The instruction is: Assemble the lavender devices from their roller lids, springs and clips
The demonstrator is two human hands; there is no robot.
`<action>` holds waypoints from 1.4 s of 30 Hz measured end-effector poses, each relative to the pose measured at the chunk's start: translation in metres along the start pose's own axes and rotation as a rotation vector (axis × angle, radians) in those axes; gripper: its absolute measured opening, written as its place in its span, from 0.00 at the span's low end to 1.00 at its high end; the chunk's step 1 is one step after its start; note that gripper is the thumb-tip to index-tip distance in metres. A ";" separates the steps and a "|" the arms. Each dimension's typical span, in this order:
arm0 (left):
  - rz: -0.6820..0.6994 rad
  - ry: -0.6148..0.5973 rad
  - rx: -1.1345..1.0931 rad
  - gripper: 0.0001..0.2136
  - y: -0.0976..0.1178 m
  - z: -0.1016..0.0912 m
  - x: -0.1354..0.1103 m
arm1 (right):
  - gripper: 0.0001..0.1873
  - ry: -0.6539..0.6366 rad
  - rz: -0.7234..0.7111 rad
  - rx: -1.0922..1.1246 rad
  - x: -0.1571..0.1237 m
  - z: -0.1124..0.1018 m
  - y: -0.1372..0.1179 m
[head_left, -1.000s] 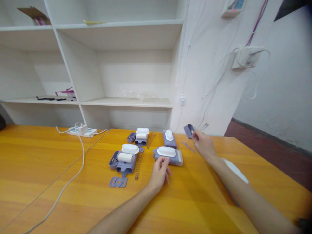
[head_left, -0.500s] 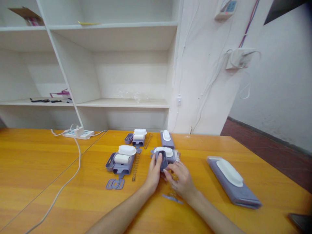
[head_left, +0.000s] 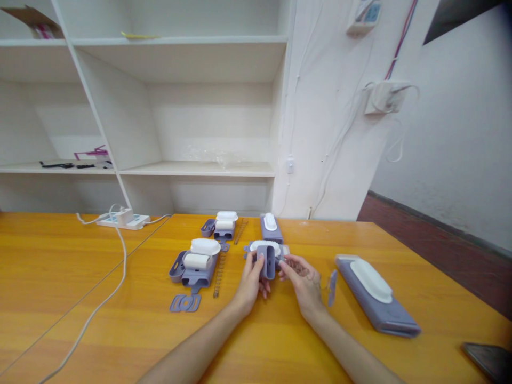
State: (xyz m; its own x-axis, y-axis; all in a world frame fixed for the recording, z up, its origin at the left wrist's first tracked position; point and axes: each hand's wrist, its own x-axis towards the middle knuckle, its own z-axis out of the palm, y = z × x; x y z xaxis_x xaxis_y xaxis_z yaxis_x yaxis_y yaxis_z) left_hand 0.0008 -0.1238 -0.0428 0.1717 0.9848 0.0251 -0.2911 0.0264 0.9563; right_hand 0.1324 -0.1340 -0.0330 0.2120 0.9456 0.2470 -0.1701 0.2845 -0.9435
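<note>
My left hand (head_left: 251, 281) grips a small purple plastic part (head_left: 268, 262), held upright just above the orange table (head_left: 120, 330). My right hand (head_left: 304, 281) is beside it with its fingers curled around a thin metal spring (head_left: 299, 269). A flat purple strip (head_left: 332, 288) sticks out at that hand's right side. Directly behind both hands lies a purple base with a white brush-like top (head_left: 264, 247).
Left of my hands lie a purple-and-white parts set (head_left: 196, 264), a loose spring (head_left: 218, 274) and a flat purple plate (head_left: 184, 303). Further back lie two more units (head_left: 224, 224) (head_left: 270, 226). A large purple-and-white unit (head_left: 376, 294) lies right; a power strip (head_left: 122, 218) with cable lies left.
My right hand came back from the far right with the purple part and met my left hand. The left hand now holds that part, and the right has picked up a spring and a strip.
</note>
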 end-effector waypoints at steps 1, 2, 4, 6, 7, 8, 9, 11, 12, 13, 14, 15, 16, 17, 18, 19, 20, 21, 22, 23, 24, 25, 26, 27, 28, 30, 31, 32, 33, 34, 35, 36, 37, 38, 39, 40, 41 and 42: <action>0.013 -0.014 0.011 0.23 0.001 0.000 -0.001 | 0.15 0.001 0.013 0.018 0.001 -0.002 0.001; 0.026 -0.023 0.020 0.23 0.001 0.001 -0.002 | 0.15 -0.001 0.022 0.025 0.002 -0.004 0.003; 0.041 -0.026 0.032 0.23 0.002 0.002 -0.004 | 0.14 -0.011 0.035 0.019 0.003 -0.007 0.006; 0.045 -0.018 0.043 0.23 0.003 0.003 -0.005 | 0.13 -0.019 0.046 0.025 0.004 -0.008 0.008; 0.045 -0.014 0.049 0.23 0.003 0.003 -0.005 | 0.13 -0.020 0.053 0.041 0.004 -0.009 0.009; 0.044 -0.011 0.052 0.23 0.003 0.003 -0.005 | 0.13 -0.019 0.061 0.061 0.004 -0.009 0.009; 0.044 -0.010 0.054 0.23 0.003 0.003 -0.004 | 0.12 -0.019 0.071 0.082 0.004 -0.010 0.010; 0.043 -0.013 0.053 0.22 0.004 0.003 -0.004 | 0.12 -0.024 0.090 0.121 0.004 -0.010 0.010; 0.041 -0.016 0.051 0.22 0.004 0.003 -0.004 | 0.11 -0.033 0.096 0.138 0.004 -0.011 0.010; 0.040 -0.020 0.050 0.22 0.004 0.003 -0.004 | 0.11 -0.048 0.098 0.148 0.004 -0.011 0.009; 0.036 -0.023 0.049 0.21 0.004 0.003 -0.004 | 0.11 -0.068 0.096 0.147 0.003 -0.012 0.009; 0.033 -0.023 0.050 0.21 0.004 0.003 -0.004 | 0.11 -0.090 0.088 0.135 0.003 -0.012 0.009; 0.030 -0.023 0.053 0.21 0.004 0.004 -0.004 | 0.11 -0.111 0.078 0.114 0.002 -0.013 0.008; 0.028 -0.021 0.056 0.21 0.004 0.004 -0.004 | 0.11 -0.128 0.065 0.087 0.002 -0.013 0.008; 0.028 -0.020 0.059 0.22 0.004 0.004 -0.004 | 0.12 -0.142 0.053 0.056 0.001 -0.013 0.007; 0.028 -0.019 0.062 0.22 0.004 0.004 -0.004 | 0.12 -0.152 0.044 0.027 0.001 -0.012 0.006; 0.027 -0.021 0.064 0.22 0.003 0.004 -0.004 | 0.12 -0.159 0.039 0.001 0.001 -0.012 0.005; 0.026 -0.023 0.064 0.22 0.003 0.004 -0.003 | 0.12 -0.163 0.038 -0.021 0.000 -0.011 0.004; 0.022 -0.026 0.061 0.23 0.003 0.003 -0.003 | 0.13 -0.165 0.038 -0.041 0.000 -0.010 0.002; 0.017 -0.029 0.055 0.23 0.003 0.003 -0.003 | 0.13 -0.165 0.040 -0.058 0.000 -0.009 0.001; 0.010 -0.033 0.048 0.23 0.003 0.003 -0.003 | 0.13 -0.162 0.041 -0.071 -0.001 -0.008 0.000; 0.003 -0.036 0.040 0.24 0.003 0.003 -0.003 | 0.14 -0.158 0.043 -0.081 -0.001 -0.007 -0.001; -0.003 -0.038 0.035 0.24 0.003 0.003 -0.003 | 0.14 -0.154 0.042 -0.088 -0.001 -0.007 -0.002; -0.007 -0.039 0.032 0.24 0.004 0.003 -0.003 | 0.14 -0.149 0.038 -0.096 -0.001 -0.006 -0.003; -0.009 -0.039 0.031 0.25 0.004 0.003 -0.003 | 0.14 -0.142 0.032 -0.104 -0.001 -0.005 -0.003; -0.011 -0.036 0.035 0.26 0.005 0.003 -0.004 | 0.15 -0.123 0.012 -0.131 -0.002 -0.004 -0.004; -0.013 -0.034 0.037 0.26 0.006 0.003 -0.004 | 0.15 -0.112 -0.001 -0.147 -0.002 -0.004 -0.004; -0.016 -0.032 0.041 0.27 0.006 0.004 -0.004 | 0.14 -0.100 -0.015 -0.165 -0.002 -0.003 -0.005; -0.019 -0.032 0.045 0.27 0.006 0.004 -0.004 | 0.14 -0.088 -0.028 -0.186 -0.002 -0.003 -0.005; -0.021 -0.034 0.050 0.27 0.006 0.004 -0.005 | 0.14 -0.077 -0.039 -0.206 -0.002 -0.003 -0.006; -0.020 -0.038 0.054 0.27 0.006 0.004 -0.005 | 0.14 -0.066 -0.046 -0.224 -0.002 -0.003 -0.007; -0.016 -0.042 0.057 0.26 0.006 0.004 -0.005 | 0.14 -0.056 -0.050 -0.240 -0.002 -0.003 -0.008; -0.011 -0.047 0.059 0.26 0.005 0.003 -0.004 | 0.14 -0.050 -0.051 -0.254 -0.002 -0.003 -0.009; -0.006 -0.051 0.060 0.25 0.005 0.003 -0.004 | 0.13 -0.049 -0.053 -0.265 -0.002 -0.003 -0.009; -0.001 -0.052 0.061 0.25 0.004 0.003 -0.004 | 0.13 -0.053 -0.056 -0.272 -0.002 -0.003 -0.010; 0.001 -0.052 0.062 0.25 0.003 0.003 -0.003 | 0.13 -0.061 -0.060 -0.273 -0.001 -0.003 -0.009; 0.002 -0.053 0.063 0.25 0.003 0.002 -0.003 | 0.13 -0.071 -0.065 -0.269 -0.001 -0.003 -0.009; 0.003 -0.056 0.065 0.24 0.002 0.002 -0.003 | 0.13 -0.082 -0.070 -0.258 0.000 -0.003 -0.008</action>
State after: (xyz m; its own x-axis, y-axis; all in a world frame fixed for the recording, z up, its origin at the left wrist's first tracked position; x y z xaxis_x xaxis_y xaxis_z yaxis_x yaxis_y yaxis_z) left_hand 0.0016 -0.1266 -0.0401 0.2236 0.9738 0.0423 -0.2302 0.0106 0.9731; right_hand 0.1369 -0.1370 -0.0259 0.1343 0.9376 0.3207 0.0956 0.3099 -0.9460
